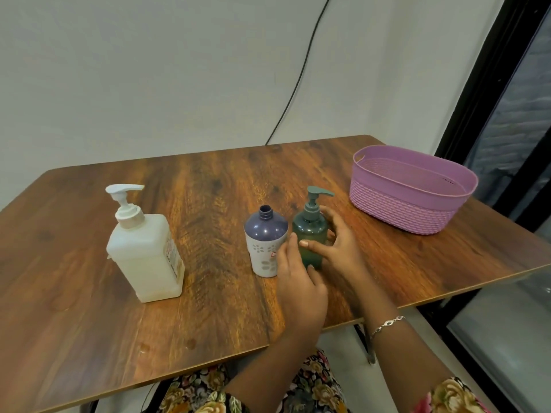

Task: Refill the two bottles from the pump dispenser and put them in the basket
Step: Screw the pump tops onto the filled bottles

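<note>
One table (208,180) — four containers on it.
One white pump dispenser (144,242) at 9 o'clock; two bottles at centre, a purple bottle (266,234) and a green bottle (310,234); one mauve basket (411,189) at 2 o'clock — plus left hand (301,290) and right hand (337,248) at 5 o'clock.

Single head-worn view, wide-angle. Set above the near edge of the counter (208,180), looking forward and down across it toward the far edge and the wall (149,70) behind. Close range. Far corners in frame; left edge cut off.
</note>
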